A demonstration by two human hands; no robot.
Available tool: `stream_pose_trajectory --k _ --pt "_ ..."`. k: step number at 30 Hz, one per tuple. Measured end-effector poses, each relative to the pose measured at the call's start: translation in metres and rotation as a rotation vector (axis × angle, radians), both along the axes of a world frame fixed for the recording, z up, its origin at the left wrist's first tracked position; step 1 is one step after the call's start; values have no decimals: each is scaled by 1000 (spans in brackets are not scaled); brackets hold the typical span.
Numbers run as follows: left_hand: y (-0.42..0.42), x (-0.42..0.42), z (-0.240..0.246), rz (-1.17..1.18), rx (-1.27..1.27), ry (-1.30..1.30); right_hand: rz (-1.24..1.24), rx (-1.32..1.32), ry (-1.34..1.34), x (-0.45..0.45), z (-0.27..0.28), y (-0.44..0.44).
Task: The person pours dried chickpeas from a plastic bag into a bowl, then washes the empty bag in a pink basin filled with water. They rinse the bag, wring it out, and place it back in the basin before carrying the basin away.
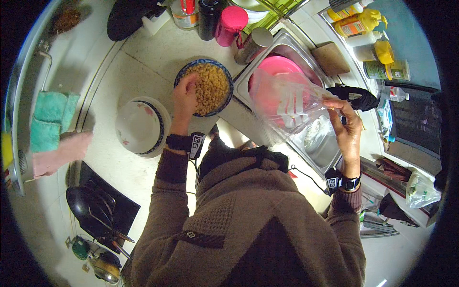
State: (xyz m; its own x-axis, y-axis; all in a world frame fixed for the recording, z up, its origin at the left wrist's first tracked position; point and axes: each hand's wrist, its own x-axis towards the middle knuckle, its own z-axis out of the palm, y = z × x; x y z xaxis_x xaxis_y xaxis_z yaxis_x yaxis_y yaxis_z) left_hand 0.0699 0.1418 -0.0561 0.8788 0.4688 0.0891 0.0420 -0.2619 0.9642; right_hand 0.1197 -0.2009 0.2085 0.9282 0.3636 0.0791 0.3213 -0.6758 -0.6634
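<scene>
A blue-rimmed bowl [231,89] on the counter holds small yellowish-brown pieces of food [213,86] that look like soaked beans. Over the bowl's left side is my left hand [186,95], its fingers curled at the food; whether anything is between them is hidden. My right hand [346,125] pinches the gathered end of a clear plastic bag [287,102]. The bag hangs spread out over the sink [244,86], and small bits cling to its film. Beneath it, a pink plastic basin [278,64] sits in the sink, partly seen through the bag.
White bowls [140,125] are stacked left of my left hand. A steel canister [254,45], a pink lidded container [232,27] and a black bottle [208,19] stand behind the food bowl. A black wok [88,204] is at lower left. Several bottles [358,25] line the sill.
</scene>
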Motion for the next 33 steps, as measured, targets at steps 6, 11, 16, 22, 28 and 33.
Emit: stream_pose_trajectory --k 6,11,16,22,28,33 --pt "3 0 -5 -13 486 440 -90 27 28 -8 -10 -32" --pt "-19 10 -7 -52 589 346 -142 78 57 -15 -13 -47" --pt "-39 15 0 -160 590 337 -157 83 66 -18 -12 -56" --pt "-59 6 12 -235 622 344 -166 102 81 -19 -13 -60" --pt "-55 -1 6 -239 698 309 -162 78 76 -20 -15 -60" --pt "-33 15 -4 -193 825 279 -157 55 67 -20 -18 -59"
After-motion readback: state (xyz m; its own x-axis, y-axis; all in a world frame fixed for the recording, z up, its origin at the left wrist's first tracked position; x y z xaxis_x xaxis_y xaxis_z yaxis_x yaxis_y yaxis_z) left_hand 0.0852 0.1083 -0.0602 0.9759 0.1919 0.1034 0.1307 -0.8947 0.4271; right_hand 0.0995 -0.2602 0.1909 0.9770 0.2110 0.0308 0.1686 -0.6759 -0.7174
